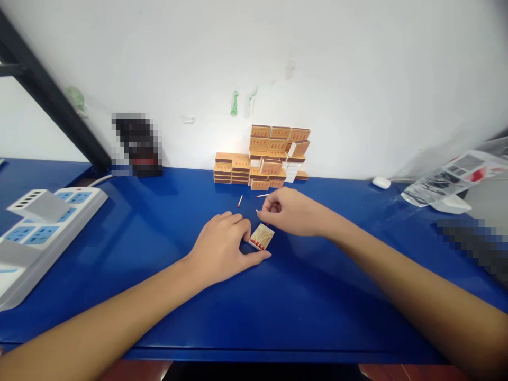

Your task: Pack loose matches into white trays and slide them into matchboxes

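My left hand [224, 246] rests on the blue table, its thumb and fingers closed round the left side of a small open matchbox tray [261, 237]. Red-tipped matches lie inside the tray. Just beyond it, my right hand [291, 211] pinches a match [257, 211], of which only a short pale end shows at the fingertips. One loose match [239, 201] lies on the table in front of the stacks, and another match [262, 196] lies beside my right hand. Several matchboxes [232, 168] are stacked against the wall, higher on the right side.
A large power strip [89, 198] with a plugged-in adapter lies at the left. A blurred dark object [141, 148] stands by the wall. To the right are a white case [381, 182], a clear plastic bottle [432, 182] lying tilted and a blurred dark item [472, 246].
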A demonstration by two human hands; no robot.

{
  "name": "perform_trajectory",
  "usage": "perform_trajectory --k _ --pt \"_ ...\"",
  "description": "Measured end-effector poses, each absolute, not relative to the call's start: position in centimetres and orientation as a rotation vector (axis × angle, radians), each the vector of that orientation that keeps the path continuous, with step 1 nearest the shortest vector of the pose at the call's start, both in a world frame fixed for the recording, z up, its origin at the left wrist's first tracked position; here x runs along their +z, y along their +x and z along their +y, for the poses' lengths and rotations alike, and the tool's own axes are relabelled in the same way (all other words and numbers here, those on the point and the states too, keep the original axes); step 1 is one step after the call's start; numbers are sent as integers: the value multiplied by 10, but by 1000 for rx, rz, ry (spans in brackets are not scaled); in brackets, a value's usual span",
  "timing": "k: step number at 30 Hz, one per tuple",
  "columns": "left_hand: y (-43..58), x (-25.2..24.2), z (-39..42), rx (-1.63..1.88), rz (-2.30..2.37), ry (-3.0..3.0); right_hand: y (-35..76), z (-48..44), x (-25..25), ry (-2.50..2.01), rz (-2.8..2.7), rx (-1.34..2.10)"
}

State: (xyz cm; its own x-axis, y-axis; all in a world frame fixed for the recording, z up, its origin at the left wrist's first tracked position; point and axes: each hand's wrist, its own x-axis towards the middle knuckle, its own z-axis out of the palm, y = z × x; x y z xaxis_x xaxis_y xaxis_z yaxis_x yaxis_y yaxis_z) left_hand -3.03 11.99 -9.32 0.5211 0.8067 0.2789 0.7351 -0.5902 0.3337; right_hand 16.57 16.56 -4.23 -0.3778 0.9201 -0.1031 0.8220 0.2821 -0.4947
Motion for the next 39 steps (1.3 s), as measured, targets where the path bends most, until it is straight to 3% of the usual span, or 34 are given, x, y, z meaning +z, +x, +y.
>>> perform_trajectory --k 11,18,25,39 --pt "-17 -91 116 523 1456 2643 161 128 -62 -1741 -2229 551" --pt "-23 -90 115 526 1445 2671 180 159 -55 -1389 -2314 358" --pt "-28 -90 118 552 1428 2664 195 170 -44 -1035 -2625 749" --pt "-30 -89 121 570 1256 2675 193 152 -50 -1076 -2695 639"
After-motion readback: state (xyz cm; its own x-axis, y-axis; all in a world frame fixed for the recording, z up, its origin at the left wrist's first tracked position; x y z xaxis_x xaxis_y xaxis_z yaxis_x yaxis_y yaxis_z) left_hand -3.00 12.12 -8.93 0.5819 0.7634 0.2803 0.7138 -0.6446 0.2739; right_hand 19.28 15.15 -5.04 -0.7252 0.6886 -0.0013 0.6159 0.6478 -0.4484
